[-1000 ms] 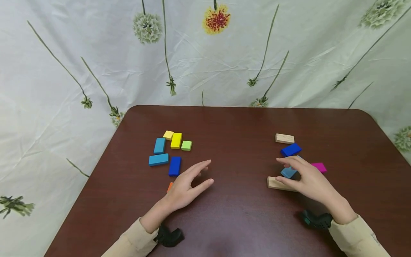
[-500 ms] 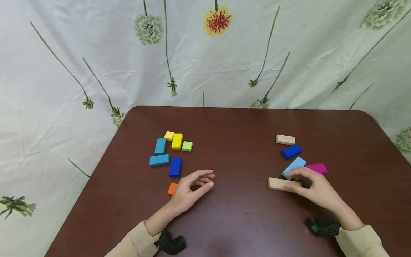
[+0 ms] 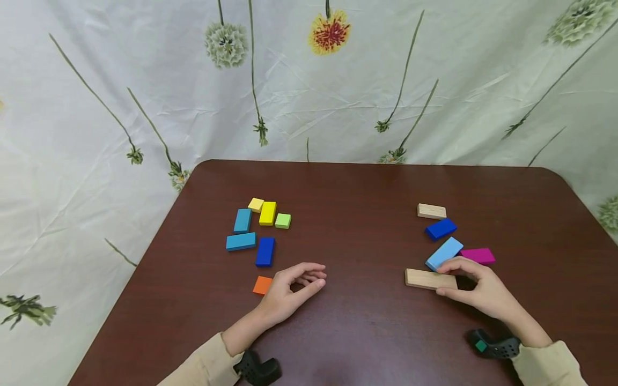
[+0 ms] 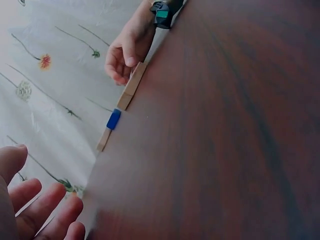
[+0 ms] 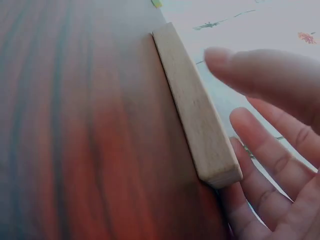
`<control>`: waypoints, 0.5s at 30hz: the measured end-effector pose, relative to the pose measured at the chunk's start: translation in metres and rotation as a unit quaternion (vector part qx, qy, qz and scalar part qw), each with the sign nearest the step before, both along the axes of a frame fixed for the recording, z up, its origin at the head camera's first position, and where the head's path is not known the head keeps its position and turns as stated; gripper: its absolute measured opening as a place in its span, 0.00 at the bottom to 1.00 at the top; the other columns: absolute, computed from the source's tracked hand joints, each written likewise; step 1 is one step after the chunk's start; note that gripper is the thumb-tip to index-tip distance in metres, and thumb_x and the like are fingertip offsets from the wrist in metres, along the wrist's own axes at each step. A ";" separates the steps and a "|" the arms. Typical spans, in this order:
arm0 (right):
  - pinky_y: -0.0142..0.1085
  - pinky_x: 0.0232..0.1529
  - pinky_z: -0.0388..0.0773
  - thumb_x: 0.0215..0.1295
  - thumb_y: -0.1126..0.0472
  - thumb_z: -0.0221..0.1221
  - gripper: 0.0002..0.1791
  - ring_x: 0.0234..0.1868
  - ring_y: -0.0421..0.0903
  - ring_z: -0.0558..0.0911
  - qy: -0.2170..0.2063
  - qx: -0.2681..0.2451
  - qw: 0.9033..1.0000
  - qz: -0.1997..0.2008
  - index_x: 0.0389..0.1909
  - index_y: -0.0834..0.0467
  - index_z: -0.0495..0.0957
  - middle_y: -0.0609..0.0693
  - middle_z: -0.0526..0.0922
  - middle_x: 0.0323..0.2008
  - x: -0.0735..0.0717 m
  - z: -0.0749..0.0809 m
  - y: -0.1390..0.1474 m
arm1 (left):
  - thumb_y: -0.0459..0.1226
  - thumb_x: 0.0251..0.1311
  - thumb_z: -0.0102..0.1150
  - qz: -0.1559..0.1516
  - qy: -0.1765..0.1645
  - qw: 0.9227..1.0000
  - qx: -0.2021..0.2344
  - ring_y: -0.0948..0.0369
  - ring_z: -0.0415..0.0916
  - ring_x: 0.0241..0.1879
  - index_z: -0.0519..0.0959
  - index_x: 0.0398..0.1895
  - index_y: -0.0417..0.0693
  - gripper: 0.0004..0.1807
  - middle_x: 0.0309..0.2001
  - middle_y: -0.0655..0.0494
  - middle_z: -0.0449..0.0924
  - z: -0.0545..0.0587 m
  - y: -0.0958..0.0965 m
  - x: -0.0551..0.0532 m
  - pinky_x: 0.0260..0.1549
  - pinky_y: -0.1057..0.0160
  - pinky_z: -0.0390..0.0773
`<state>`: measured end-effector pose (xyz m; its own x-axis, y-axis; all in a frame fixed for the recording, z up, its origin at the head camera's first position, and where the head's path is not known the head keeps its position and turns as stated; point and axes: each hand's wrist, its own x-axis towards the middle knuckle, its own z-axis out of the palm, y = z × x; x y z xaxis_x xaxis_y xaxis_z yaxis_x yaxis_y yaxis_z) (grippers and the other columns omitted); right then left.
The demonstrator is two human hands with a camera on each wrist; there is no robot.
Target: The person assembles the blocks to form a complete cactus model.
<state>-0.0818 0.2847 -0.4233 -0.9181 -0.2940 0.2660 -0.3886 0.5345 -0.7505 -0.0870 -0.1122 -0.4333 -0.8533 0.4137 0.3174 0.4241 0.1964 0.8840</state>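
Observation:
My right hand [image 3: 483,292] is at the right end of a long plain wooden block [image 3: 422,278], thumb on its near side and fingers on its far side. In the right wrist view the thumb [image 5: 270,70] shows apart from the block, and the fingers lie beyond it. A light blue block [image 3: 444,254] and a magenta block [image 3: 482,255] lie just behind this hand. On the left, my left hand [image 3: 289,292] hovers low with relaxed, slightly bent fingers and holds nothing. Beside it lies an orange block [image 3: 261,284], partly covered by the hand.
Behind the left hand lie blue blocks [image 3: 265,252], yellow blocks [image 3: 267,213] and a light green block [image 3: 282,221]. At the far right are a dark blue block [image 3: 441,229] and a short wooden block [image 3: 432,210]. A flowered cloth [image 3: 309,96] hangs beyond the brown table [image 3: 347,214].
My right hand has come down and back to the right end of the long wooden block, uncovering the light blue block. My left hand has dropped slightly, its fingers bending more.

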 end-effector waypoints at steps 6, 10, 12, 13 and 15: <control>0.22 0.41 0.69 0.39 0.68 0.74 0.23 0.40 0.35 0.76 -0.004 0.014 1.000 0.011 0.40 0.53 0.80 0.46 0.81 0.41 -0.001 -0.004 0.003 | 0.35 0.63 0.58 -0.005 0.003 1.000 0.000 0.63 0.79 0.40 0.77 0.52 0.42 0.15 0.43 0.55 0.82 -0.001 -0.001 0.000 0.39 0.64 0.78; 0.22 0.41 0.70 0.40 0.69 0.74 0.22 0.40 0.34 0.77 -0.003 0.014 1.000 0.013 0.40 0.54 0.81 0.47 0.82 0.41 -0.002 -0.004 0.003 | 0.35 0.62 0.58 -0.005 0.003 1.000 -0.002 0.63 0.79 0.40 0.78 0.51 0.43 0.14 0.43 0.56 0.82 -0.001 -0.001 0.000 0.39 0.64 0.79; 0.23 0.38 0.70 0.40 0.69 0.74 0.22 0.38 0.35 0.77 -0.005 0.008 1.000 0.013 0.40 0.54 0.81 0.47 0.82 0.41 -0.002 -0.005 0.002 | 0.35 0.62 0.58 -0.003 0.002 1.000 -0.003 0.63 0.79 0.40 0.78 0.50 0.43 0.14 0.43 0.57 0.82 -0.001 -0.001 0.000 0.38 0.64 0.79; 0.24 0.37 0.71 0.41 0.70 0.73 0.22 0.36 0.36 0.76 -0.007 0.003 1.000 0.013 0.40 0.54 0.81 0.47 0.83 0.41 -0.002 -0.005 0.002 | 0.34 0.62 0.58 -0.003 0.001 1.000 -0.003 0.63 0.79 0.40 0.78 0.50 0.43 0.13 0.42 0.57 0.82 -0.001 -0.001 0.000 0.38 0.64 0.79; 0.26 0.34 0.71 0.42 0.70 0.73 0.21 0.33 0.37 0.76 -0.012 -0.010 1.000 0.014 0.40 0.55 0.81 0.47 0.83 0.40 -0.002 -0.006 0.002 | 0.34 0.62 0.58 0.000 -0.002 1.000 -0.006 0.63 0.79 0.39 0.78 0.50 0.43 0.13 0.42 0.56 0.82 -0.001 -0.001 0.001 0.38 0.64 0.79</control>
